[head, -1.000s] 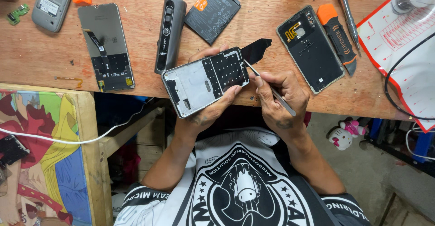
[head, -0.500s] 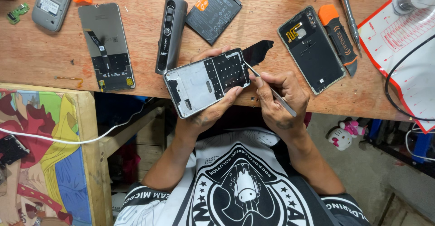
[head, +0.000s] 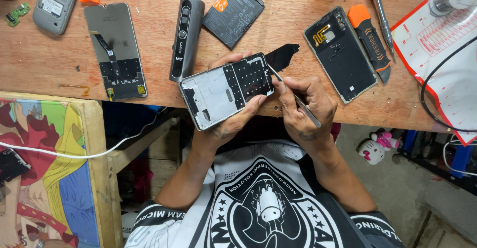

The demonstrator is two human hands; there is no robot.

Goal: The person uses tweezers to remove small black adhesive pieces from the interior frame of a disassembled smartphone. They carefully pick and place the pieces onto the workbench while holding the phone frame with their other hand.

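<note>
The right hand (head: pixel 305 106) pinches thin metal tweezers (head: pixel 294 96) like a pencil. The tip touches the top edge of a phone frame (head: pixel 226 90), at the corner near a black flap (head: pixel 281 56) that sticks out toward 1 o'clock.

The left hand (head: pixel 233 121) grips the phone frame from below, with the thumb on its lower edge and the fingers wrapped behind. The frame is tilted and held just over the near edge of the wooden table (head: pixel 149 39). One half of it is pale grey and the other half is black with rows of small holes.

At 12 o'clock from the frame lies a flat black battery (head: pixel 233 13). At 11 o'clock lies a long grey tool (head: pixel 186 37) with buttons. At 9 o'clock lies a dark phone screen (head: pixel 115 50), face down. At 2 o'clock lies a black back cover (head: pixel 340 54), and just beside it an orange and black knife (head: pixel 370 41).
</note>
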